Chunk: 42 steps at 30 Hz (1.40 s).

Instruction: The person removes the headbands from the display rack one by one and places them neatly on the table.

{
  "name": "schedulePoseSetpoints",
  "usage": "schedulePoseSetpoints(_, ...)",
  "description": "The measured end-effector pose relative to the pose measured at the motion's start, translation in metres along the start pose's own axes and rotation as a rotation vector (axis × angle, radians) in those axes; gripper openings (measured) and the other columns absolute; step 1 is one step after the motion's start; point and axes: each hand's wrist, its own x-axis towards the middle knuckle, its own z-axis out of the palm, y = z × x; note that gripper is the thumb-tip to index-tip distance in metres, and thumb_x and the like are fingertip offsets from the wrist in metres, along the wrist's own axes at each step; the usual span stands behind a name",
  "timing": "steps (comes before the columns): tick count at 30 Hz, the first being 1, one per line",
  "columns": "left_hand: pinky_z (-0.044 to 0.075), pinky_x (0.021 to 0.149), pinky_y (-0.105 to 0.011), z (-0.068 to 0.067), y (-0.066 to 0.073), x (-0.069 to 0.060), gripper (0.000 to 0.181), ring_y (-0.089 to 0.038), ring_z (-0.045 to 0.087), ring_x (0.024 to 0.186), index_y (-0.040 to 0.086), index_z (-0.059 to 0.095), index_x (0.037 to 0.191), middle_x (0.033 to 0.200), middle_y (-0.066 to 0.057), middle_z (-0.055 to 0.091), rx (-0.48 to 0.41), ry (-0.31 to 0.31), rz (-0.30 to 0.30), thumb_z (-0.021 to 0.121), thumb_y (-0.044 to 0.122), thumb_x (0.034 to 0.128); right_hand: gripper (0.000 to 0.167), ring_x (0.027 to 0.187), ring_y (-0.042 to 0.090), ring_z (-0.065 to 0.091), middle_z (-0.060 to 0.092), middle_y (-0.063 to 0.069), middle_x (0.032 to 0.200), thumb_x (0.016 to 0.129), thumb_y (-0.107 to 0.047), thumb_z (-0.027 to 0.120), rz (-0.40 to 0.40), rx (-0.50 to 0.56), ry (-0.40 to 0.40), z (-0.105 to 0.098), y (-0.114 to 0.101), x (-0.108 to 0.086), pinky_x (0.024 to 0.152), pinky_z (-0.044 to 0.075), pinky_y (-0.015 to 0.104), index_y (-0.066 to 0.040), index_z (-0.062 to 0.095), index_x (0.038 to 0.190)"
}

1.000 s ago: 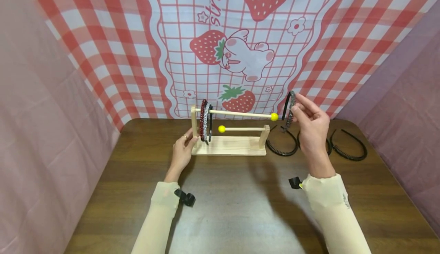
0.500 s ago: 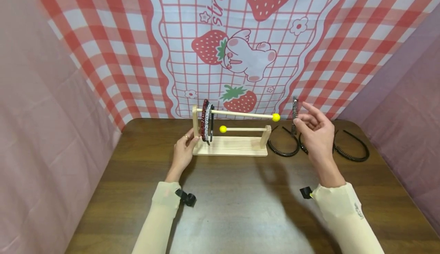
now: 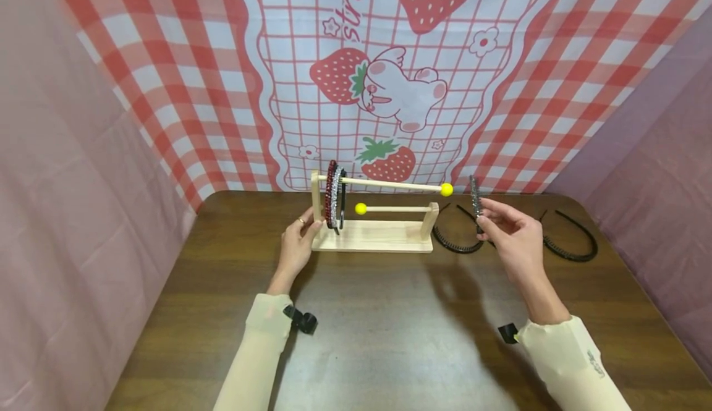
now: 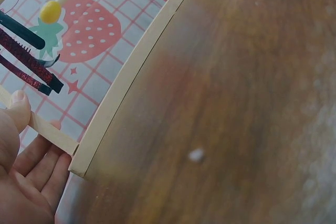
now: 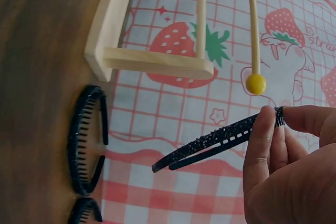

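My right hand (image 3: 517, 241) pinches a dark glittery headband (image 5: 210, 139) between thumb and fingers, right of the upper rod's yellow ball tip (image 3: 447, 190). The headband stands nearly upright in the head view, apart from the rod. With thumb and fingers on either side, my left hand (image 3: 296, 247) grips the left post of a wooden stand (image 3: 372, 244). On the stand's upper rod (image 3: 395, 185), close to that post, hang a red glittery headband (image 3: 329, 204), a silver one and a black one. The lower rod (image 3: 395, 209) carries nothing.
Black toothed headbands lie on the brown table (image 3: 356, 337) right of the stand: one beside its base (image 3: 458, 250), another farther right (image 3: 575, 258). Between them, my right hand hides part of the row. A strawberry-print cloth (image 3: 378, 89) hangs behind the table.
My right hand has moved down and to the right with the glittery headband, which has turned edge-on to the head view. My left hand keeps its grip on the post.
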Motion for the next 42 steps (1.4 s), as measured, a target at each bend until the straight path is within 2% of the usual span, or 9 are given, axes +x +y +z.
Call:
schedulePoseSetpoints(6,0.056,0.115,-0.049,-0.001,0.0,0.0,0.046,-0.039,0.073,0.129,0.006,0.063,0.156,0.138,-0.021,0.075,0.012,-0.001,-0.011,0.069,0.018,0.1118,0.031,0.083,0.008,0.077,0.076,-0.003,0.095,0.102,0.007,0.075,0.014,-0.053,-0.051,-0.01,0.009,-0.008,0.071,0.067,0.026,0.012,0.073,0.133)
schedulePoseSetpoints(12,0.057,0.113,-0.051,-0.001,0.002,0.0,0.047,-0.04,0.074,0.127,0.004,0.062,0.156,0.135,-0.021,0.077,0.039,0.011,0.001,0.07,0.016,0.1112,0.032,0.083,0.006,0.077,0.076,-0.004,0.095,0.101,0.01,0.074,0.016,-0.123,-0.082,-0.018,0.019,-0.019,0.07,0.067,0.028,0.018,0.07,0.132)
schedulePoseSetpoints(20,0.057,0.113,-0.052,0.0,0.001,0.0,0.047,-0.042,0.074,0.127,0.001,0.062,0.156,0.134,-0.023,0.076,0.031,0.02,0.006,0.07,0.014,0.1106,0.033,0.086,0.002,0.077,0.078,-0.006,0.096,0.099,0.015,0.073,-0.013,-0.222,-0.126,-0.024,0.025,-0.032,0.073,0.066,0.022,0.02,0.07,0.131)
schedulePoseSetpoints(25,0.058,0.112,-0.052,0.001,0.0,0.001,0.046,-0.04,0.074,0.126,0.002,0.062,0.155,0.134,-0.022,0.077,0.045,0.018,0.014,0.069,0.013,0.1111,0.031,0.082,0.001,0.076,0.079,-0.006,0.096,0.097,0.015,0.075,-0.064,-0.336,-0.136,-0.028,0.025,-0.039,0.074,0.064,0.017,0.016,0.073,0.128)
schedulePoseSetpoints(29,0.058,0.112,-0.052,0.001,0.001,0.0,0.046,-0.04,0.074,0.126,0.002,0.063,0.155,0.134,-0.022,0.077,0.035,0.018,0.011,0.069,0.013,0.1109,0.03,0.092,-0.004,0.072,0.078,-0.013,0.101,0.097,0.011,0.078,-0.119,-0.45,-0.147,-0.032,0.025,-0.044,0.081,0.059,0.01,0.008,0.078,0.127)
schedulePoseSetpoints(32,0.057,0.113,-0.051,0.001,0.0,0.001,0.046,-0.04,0.074,0.127,0.004,0.063,0.155,0.134,-0.021,0.077,0.029,0.015,0.005,0.069,0.014,0.111,0.03,0.099,-0.006,0.068,0.077,-0.014,0.105,0.097,0.01,0.079,-0.136,-0.49,-0.181,-0.037,0.027,-0.048,0.084,0.058,0.008,0.005,0.08,0.127)
schedulePoseSetpoints(36,0.057,0.113,-0.05,0.001,0.0,0.001,0.046,-0.039,0.074,0.128,0.004,0.063,0.156,0.135,-0.021,0.077,0.028,0.014,0.002,0.069,0.014,0.1113,0.032,0.101,-0.007,0.068,0.078,-0.008,0.109,0.094,0.013,0.08,-0.173,-0.516,-0.232,-0.043,0.03,-0.053,0.082,0.06,0.01,0.003,0.081,0.125)
schedulePoseSetpoints(42,0.056,0.114,-0.05,0.001,0.0,0.001,0.045,-0.04,0.073,0.128,0.006,0.064,0.155,0.138,-0.021,0.075,0.004,0.005,0.004,0.069,0.017,0.1116,0.036,0.1,-0.01,0.067,0.079,0.007,0.108,0.089,0.018,0.082,-0.283,-0.602,-0.248,-0.05,0.035,-0.059,0.08,0.059,0.009,-0.003,0.084,0.119)
